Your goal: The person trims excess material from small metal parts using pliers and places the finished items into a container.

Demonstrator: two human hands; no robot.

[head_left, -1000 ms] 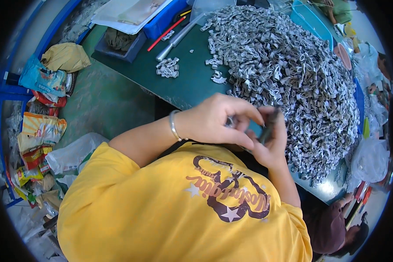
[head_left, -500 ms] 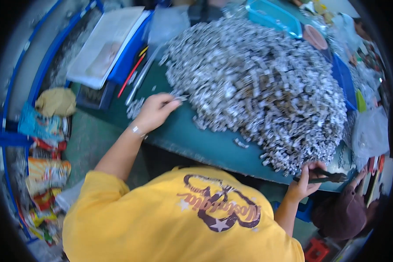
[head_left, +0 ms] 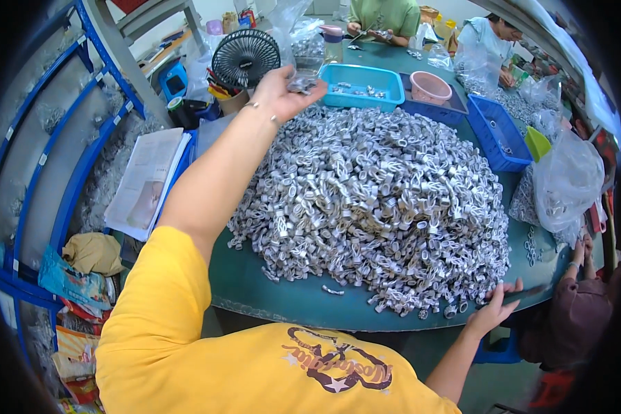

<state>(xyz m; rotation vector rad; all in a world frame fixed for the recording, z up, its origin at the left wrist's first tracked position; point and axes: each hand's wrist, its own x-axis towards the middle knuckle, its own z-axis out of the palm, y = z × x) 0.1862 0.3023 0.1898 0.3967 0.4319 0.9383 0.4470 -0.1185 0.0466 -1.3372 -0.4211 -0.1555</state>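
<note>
My left hand (head_left: 291, 98) is stretched far forward, palm up. Several small silvery metal pieces (head_left: 302, 84) rest in it, beside the turquoise tray (head_left: 363, 101). Below it spreads a big heap of silvery metal fittings (head_left: 379, 200), with oval ring ends and link-like strands. A few small parts lie in the tray. At the heap's lower right edge is my right hand (head_left: 491, 314), its fingers apart and no tool visible in it. One loose fitting (head_left: 332, 290) lies apart near the table's front edge.
A black fan (head_left: 245, 59) stands beyond my left forearm. Behind the heap are a pink bowl (head_left: 430, 87) and a blue bin (head_left: 498, 134). Papers (head_left: 147, 179) lie at left. Two people sit across the table; another person's hands (head_left: 581, 254) show at right.
My left hand has swung forward from the table's left part to the turquoise tray, carrying metal pieces. Pliers held earlier in my right hand no longer show. The view has tilted up.
</note>
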